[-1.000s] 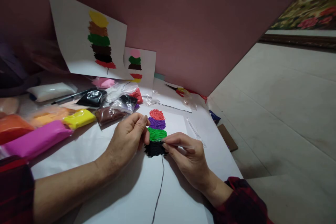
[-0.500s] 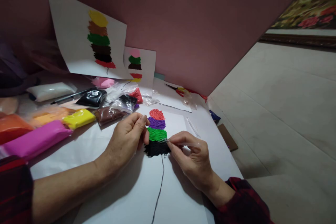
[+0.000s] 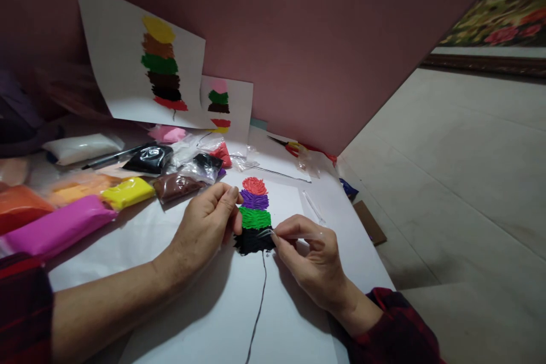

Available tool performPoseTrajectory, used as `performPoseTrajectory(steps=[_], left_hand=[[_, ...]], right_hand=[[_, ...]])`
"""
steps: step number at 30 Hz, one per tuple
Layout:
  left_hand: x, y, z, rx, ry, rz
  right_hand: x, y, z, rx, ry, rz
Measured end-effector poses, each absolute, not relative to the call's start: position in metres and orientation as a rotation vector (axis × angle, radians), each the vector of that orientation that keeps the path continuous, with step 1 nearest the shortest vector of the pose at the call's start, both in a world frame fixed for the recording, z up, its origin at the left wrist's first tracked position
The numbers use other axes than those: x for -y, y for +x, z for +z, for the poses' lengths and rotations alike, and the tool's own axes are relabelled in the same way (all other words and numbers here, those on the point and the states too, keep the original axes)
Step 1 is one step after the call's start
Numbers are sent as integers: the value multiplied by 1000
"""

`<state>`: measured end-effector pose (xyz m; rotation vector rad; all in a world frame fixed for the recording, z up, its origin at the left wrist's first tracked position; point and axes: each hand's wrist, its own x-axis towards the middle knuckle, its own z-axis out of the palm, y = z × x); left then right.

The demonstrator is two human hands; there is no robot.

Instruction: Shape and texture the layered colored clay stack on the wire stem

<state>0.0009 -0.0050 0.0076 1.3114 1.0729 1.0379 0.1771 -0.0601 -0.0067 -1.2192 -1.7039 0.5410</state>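
Note:
On a white sheet (image 3: 213, 313) lies a stack of textured clay patches: red (image 3: 255, 186), purple (image 3: 255, 200), green (image 3: 256, 218) and black (image 3: 251, 242). A thin dark line (image 3: 261, 296) runs down from the black patch. My right hand (image 3: 313, 250) pinches a clear thin tool (image 3: 301, 235), its tip over the black patch. Beside the left edge of the patches is my left hand (image 3: 209, 219), thumb and fingertips pressed together; whatever they may hold is hidden.
Packets of clay, among them magenta (image 3: 63, 226), yellow (image 3: 128, 192) and brown (image 3: 177, 187), lie at the left. Two sheets with coloured stacks (image 3: 98, 40) lean on the wall. Scissors (image 3: 291, 149) and another clear tool (image 3: 313, 206) lie beyond my right hand.
The tip of the clear tool has moved slightly down, from the border of the green and black patches onto the black one. My left hand has stayed in place.

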Motion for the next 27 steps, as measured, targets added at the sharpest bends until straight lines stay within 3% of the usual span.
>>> performPoseTrajectory(steps=[27], left_hand=[[5, 2, 7, -1056, 1300, 1059]], right_hand=[[59, 176, -6, 1752, -1100, 578]])
